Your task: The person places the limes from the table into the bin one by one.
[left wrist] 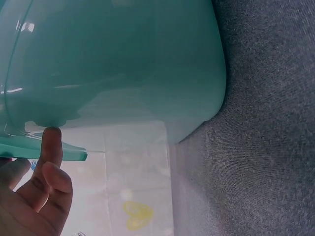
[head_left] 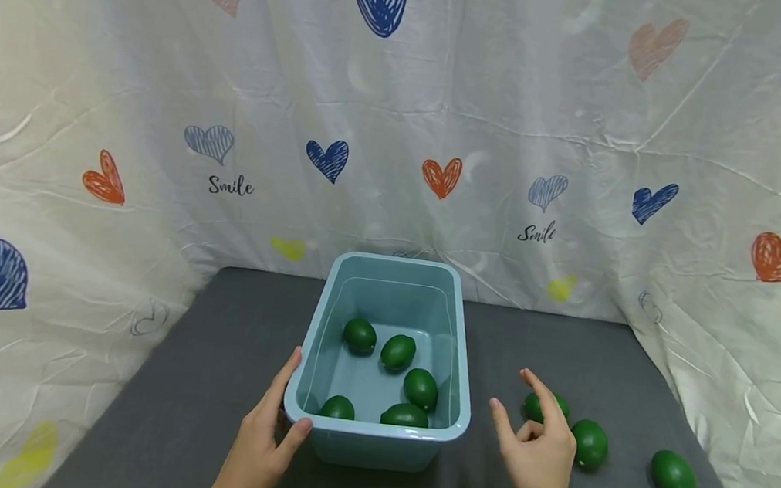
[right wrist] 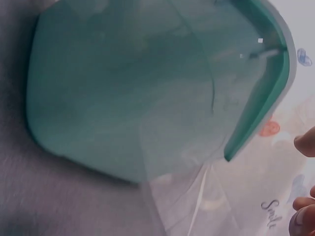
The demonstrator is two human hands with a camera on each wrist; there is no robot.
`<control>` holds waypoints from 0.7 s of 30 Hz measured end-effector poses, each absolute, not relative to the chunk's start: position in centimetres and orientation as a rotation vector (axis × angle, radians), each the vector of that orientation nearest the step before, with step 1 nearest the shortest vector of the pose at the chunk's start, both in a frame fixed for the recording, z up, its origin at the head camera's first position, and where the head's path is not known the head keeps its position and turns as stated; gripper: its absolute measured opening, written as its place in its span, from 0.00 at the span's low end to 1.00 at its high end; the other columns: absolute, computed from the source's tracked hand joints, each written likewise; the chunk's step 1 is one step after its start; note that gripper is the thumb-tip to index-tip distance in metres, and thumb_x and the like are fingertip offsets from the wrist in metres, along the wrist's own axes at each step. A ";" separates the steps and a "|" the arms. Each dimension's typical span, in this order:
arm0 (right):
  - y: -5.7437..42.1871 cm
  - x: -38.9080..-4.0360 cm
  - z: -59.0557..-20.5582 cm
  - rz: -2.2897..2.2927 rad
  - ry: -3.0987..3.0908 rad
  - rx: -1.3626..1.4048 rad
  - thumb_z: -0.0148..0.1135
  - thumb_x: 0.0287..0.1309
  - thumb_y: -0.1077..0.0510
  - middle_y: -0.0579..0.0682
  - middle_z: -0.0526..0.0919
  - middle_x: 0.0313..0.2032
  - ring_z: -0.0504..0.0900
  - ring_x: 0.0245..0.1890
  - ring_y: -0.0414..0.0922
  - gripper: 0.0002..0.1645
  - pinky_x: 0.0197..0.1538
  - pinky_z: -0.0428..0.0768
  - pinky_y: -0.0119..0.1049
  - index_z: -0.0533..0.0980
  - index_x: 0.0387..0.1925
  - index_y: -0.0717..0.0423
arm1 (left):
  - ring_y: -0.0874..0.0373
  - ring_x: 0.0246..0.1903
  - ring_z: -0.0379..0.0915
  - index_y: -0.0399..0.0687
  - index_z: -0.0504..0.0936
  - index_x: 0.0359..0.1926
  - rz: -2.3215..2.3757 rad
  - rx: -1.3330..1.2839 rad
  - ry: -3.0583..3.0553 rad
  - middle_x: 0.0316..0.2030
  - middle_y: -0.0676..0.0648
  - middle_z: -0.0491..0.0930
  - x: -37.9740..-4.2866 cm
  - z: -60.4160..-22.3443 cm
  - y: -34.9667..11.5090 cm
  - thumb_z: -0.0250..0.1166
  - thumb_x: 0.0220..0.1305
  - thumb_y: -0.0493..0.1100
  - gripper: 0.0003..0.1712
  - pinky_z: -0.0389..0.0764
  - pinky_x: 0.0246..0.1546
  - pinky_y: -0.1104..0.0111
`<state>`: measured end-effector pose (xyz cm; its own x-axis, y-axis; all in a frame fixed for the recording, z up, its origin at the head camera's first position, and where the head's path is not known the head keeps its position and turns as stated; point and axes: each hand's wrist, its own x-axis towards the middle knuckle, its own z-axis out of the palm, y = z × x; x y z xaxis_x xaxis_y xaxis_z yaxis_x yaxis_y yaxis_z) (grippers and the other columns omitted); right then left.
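Note:
A light blue plastic bin (head_left: 373, 448) stands upright with several green limes (head_left: 398, 352) on its floor. My left hand (head_left: 261, 443) grips the near left corner of its rim, thumb at the front edge and fingers along the side. In the left wrist view, fingers (left wrist: 51, 147) of this hand reach under the rim against the outer wall. Right of the bin, my right hand (head_left: 541, 452) is held apart from it, thumb and index finger spread, nothing between them. Beyond that hand a lime (head_left: 561, 405) is partly hidden; another lime (head_left: 589, 445) lies beside it.
A third loose lime (head_left: 673, 479) lies farther right on the dark grey table (head_left: 211, 383). Behind and at both sides hangs a white cloth (head_left: 404, 82) printed with hearts, close behind the bin's far end.

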<state>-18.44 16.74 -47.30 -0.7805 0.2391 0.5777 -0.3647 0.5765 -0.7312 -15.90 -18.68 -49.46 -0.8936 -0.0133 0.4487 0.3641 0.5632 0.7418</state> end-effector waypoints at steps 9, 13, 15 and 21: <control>18.4 -18.0 -48.6 1.172 -2.254 -0.017 0.82 0.56 0.59 0.53 0.85 0.58 0.62 0.06 0.29 0.38 0.13 0.64 0.28 0.78 0.68 0.52 | 0.64 0.41 0.78 0.62 0.52 0.86 -1.268 -0.323 -2.374 0.80 0.50 0.62 -16.0 -49.4 -18.8 0.67 0.71 0.37 0.50 0.82 0.31 0.66; 19.4 -17.8 -49.2 1.155 -2.279 -0.066 0.82 0.56 0.59 0.48 0.84 0.36 0.61 0.05 0.30 0.38 0.13 0.64 0.29 0.78 0.68 0.52 | 0.62 0.42 0.78 0.62 0.52 0.86 -1.267 -0.324 -2.366 0.80 0.50 0.63 -16.2 -49.4 -18.7 0.67 0.71 0.37 0.51 0.82 0.31 0.66; 20.0 -17.8 -49.5 1.134 -2.295 -0.091 0.82 0.56 0.58 0.46 0.78 0.23 0.60 0.04 0.30 0.38 0.12 0.63 0.29 0.78 0.68 0.52 | 0.61 0.43 0.78 0.64 0.52 0.86 -1.273 -0.316 -2.367 0.80 0.50 0.63 -16.1 -49.4 -18.7 0.67 0.70 0.37 0.51 0.82 0.31 0.66; 22.0 -17.5 -50.2 1.093 -2.358 -0.190 0.81 0.59 0.55 0.56 0.86 0.42 0.56 0.04 0.31 0.38 0.12 0.61 0.30 0.77 0.69 0.55 | 0.56 0.47 0.79 0.63 0.51 0.86 -1.310 -0.293 -2.375 0.81 0.51 0.60 -16.0 -49.5 -18.6 0.66 0.72 0.37 0.50 0.83 0.31 0.66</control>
<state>-17.50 22.01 -50.22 -0.8500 0.3367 0.4050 -0.0913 0.6632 -0.7429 -15.97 -18.56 -49.51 -0.8935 -0.0136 0.4489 0.3724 0.5363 0.7574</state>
